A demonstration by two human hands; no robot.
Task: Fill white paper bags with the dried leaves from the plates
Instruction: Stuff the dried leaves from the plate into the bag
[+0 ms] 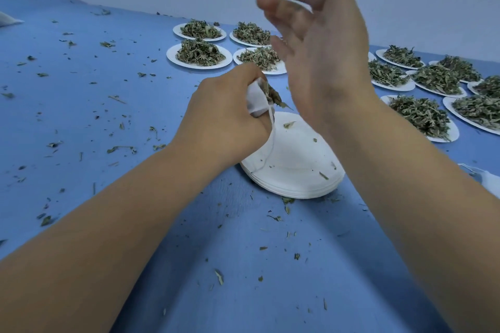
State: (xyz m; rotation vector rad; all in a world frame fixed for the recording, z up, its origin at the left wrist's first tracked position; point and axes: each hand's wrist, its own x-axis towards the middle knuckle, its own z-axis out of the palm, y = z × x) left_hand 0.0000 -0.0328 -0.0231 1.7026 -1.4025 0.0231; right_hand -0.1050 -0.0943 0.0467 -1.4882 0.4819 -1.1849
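The left hand (224, 116) clamps its fingers round the small white paper bag (255, 100) above a stack of empty white paper plates (295, 165), the bag's mouth bristling with dried green leaves (273, 94) and facing right; the right hand (324, 62) hangs nearest that mouth, fingers spread, empty.

Pretty even, cool bluish light all over, just soft faint shadows on the table (230, 238) below the fingers (276, 5), which are a bit motion-blurred themselves, and the wide lens stretches stuff far out to either side of them.
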